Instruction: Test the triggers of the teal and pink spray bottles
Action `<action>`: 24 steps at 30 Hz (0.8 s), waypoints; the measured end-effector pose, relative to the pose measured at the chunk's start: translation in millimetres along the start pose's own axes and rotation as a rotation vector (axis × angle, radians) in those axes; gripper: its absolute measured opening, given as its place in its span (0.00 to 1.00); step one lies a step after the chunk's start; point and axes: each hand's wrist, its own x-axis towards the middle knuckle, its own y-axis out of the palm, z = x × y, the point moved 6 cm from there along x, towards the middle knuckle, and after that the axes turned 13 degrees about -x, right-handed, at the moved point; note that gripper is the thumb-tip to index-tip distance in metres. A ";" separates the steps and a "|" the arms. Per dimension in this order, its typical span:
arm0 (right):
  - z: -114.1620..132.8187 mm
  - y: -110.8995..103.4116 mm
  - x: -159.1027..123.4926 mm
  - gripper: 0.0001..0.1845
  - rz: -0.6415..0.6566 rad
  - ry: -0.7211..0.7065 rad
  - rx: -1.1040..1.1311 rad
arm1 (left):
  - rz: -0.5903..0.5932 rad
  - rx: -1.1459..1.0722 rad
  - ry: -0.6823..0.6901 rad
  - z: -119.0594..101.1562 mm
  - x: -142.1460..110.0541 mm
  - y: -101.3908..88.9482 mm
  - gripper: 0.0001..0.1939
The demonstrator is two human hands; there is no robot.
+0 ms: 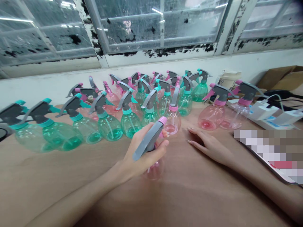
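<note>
My left hand (142, 151) is closed around the neck of a pink spray bottle (153, 170) with a grey and pink trigger head. The bottle is near the middle of the table; its neck is mostly hidden by my fingers. Resting low over the table, my right hand (210, 145) has its thumb and fingers apart with nothing between them. Just beyond both hands stands another pink spray bottle (172, 121). To the right are two more pink spray bottles, the nearer one (211, 116) beside my right hand. Several green spray bottles (110, 127) form a row on the left.
More pink and green spray bottles crowd the back of the wooden table (94, 189) below the window. A power strip (267, 113) with white plugs and cables lies at the right. Behind it are a lidded cup (228, 80) and a cardboard box (281, 78). A blurred-out flat device (272, 157) lies at right.
</note>
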 end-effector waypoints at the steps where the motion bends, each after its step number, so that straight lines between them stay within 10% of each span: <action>1: -0.1 0.3 -0.1 0.27 0.003 0.002 -0.003 | 0.014 -0.024 -0.007 -1.2 -0.5 2.0 0.06; 24: -0.9 3.0 0.3 0.30 0.065 0.008 -0.026 | -0.037 0.042 0.140 -3.9 0.0 0.1 0.07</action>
